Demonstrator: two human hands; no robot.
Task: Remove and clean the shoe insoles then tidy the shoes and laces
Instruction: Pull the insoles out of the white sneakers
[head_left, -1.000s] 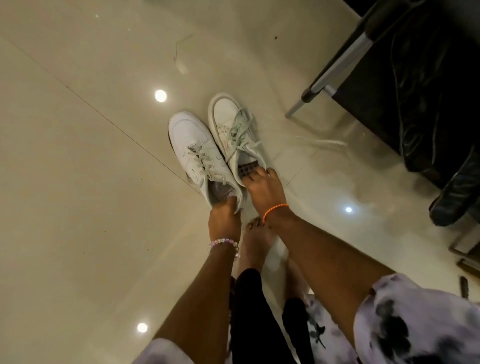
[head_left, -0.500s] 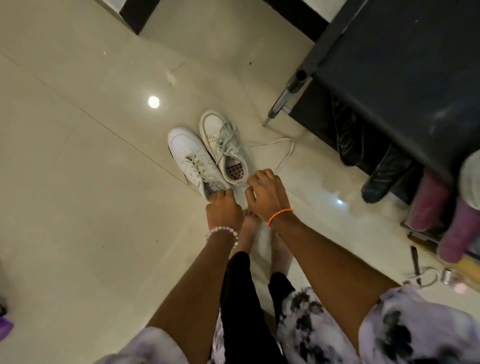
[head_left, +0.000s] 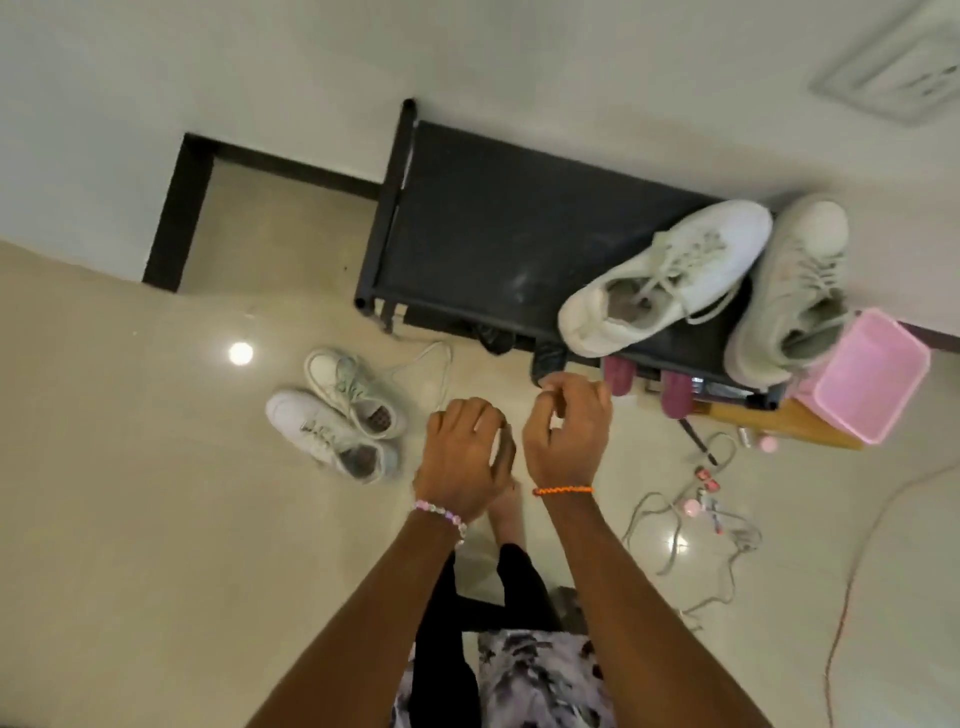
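Both hands hang in mid-air at the centre of the frame, above the pale tiled floor (head_left: 130, 467). The left hand (head_left: 465, 457), with a beaded bracelet (head_left: 441, 514) at its wrist, has its fingers loosely curled downward and holds nothing. The right hand (head_left: 569, 426), with an orange cord bracelet (head_left: 563, 490) at its wrist, has its fingers bent inward toward the thumb; I cannot tell whether anything thin is pinched there, and nothing shows in its grip.

The small white pair of shoes (head_left: 337, 415) lies on the floor left of the hands, the two shoes side by side and touching, toes pointing to the upper left of the frame. Patterned insoles show inside their openings. A loose white lace (head_left: 434, 364) trails from the upper shoe across the floor toward the rack.

In the upper middle stands a dark shoe rack (head_left: 493, 223). On its top shelf, at the right, rest two larger pale sneakers: one (head_left: 670, 275) lying at a slant with its opening toward the camera, the other (head_left: 795, 280) just beside it to the right. A pink plastic basket (head_left: 872, 374) sits at the rack's right end, against the second sneaker. Below it, on the floor at the right, lie tangled laces (head_left: 675, 525) and a few small pink items, too small to tell apart.

At the bottom of the frame are the person's dark trousers, bare feet and a patterned top.
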